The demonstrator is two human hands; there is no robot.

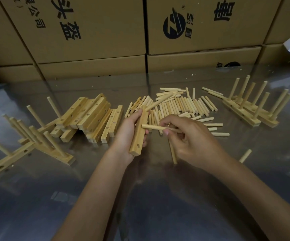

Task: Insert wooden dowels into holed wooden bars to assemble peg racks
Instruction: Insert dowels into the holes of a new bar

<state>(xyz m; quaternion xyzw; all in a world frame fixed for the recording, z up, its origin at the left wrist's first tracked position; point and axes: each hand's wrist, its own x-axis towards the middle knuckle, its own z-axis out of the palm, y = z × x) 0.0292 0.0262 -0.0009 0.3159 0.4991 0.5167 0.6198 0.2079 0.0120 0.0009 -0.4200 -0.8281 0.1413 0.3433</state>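
Stacked cardboard boxes (95, 32) with dark printed characters wall off the back of a shiny metal surface (140, 197).

Head view: the loose dowel pile (179, 105) lies at the middle of the surface, and all else is placed from it. Just left of the pile sits a heap of holed bars (90, 117), some leaning on one another. Further left of the pile, near the frame edge, lie finished racks (27, 145) with their pegs tilted up. Right of the pile, well apart, stand more finished racks (252, 108) with upright pegs. A single stray dowel (245, 156) lies nearer the camera than the pile, off to the right.

Directly in front of the pile, the left hand (128, 134) wraps around a holed bar (139, 131), held roughly lengthwise away from the camera, one hole showing near its close end. The right hand (191, 138) has its fingers (166, 131) pinching a dowel (155, 126) that points left, its tip touching the side of the bar. A second dowel (173, 153) sticks down out of the same hand, toward the surface.
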